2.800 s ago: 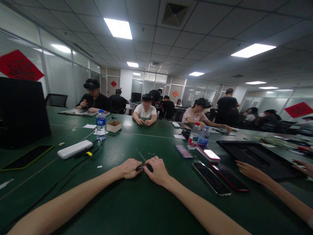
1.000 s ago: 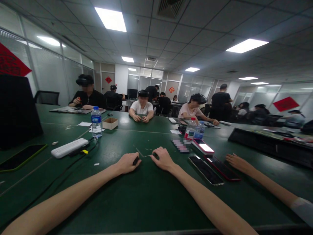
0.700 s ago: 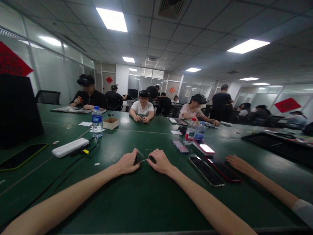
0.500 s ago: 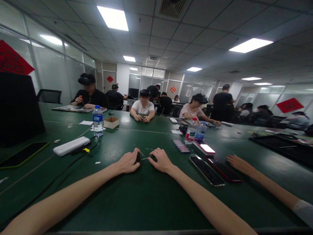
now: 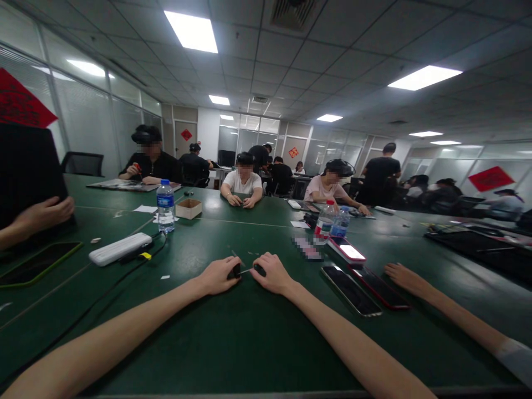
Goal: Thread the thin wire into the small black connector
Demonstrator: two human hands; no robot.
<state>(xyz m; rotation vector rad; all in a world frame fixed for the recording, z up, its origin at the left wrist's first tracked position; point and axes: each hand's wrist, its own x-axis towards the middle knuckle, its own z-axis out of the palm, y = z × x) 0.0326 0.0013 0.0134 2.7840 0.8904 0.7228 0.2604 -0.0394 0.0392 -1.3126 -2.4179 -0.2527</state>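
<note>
My left hand (image 5: 216,276) rests on the green table (image 5: 233,343), its fingers closed around a small black piece (image 5: 237,270). Facing it, my right hand (image 5: 272,274) is closed on a small dark, rounded piece (image 5: 260,270) that looks like a handle. A thin, light metal rod (image 5: 246,271) bridges the short gap between the two. Whether its tip touches the black piece or enters it, I cannot tell. My fingers cover much of both pieces.
To the right lie several phones (image 5: 351,291), near a co-worker's hand (image 5: 405,279), with bottles (image 5: 325,221) behind. Leftward are a white power strip (image 5: 120,249), its black cable, a water bottle (image 5: 165,206) and an open box (image 5: 189,208). Another hand (image 5: 50,215) touches a black panel (image 5: 29,166).
Another person's hand has come in at the left, against the black panel. My two hands have barely moved and keep their grips. A standing person in the background has shifted slightly.
</note>
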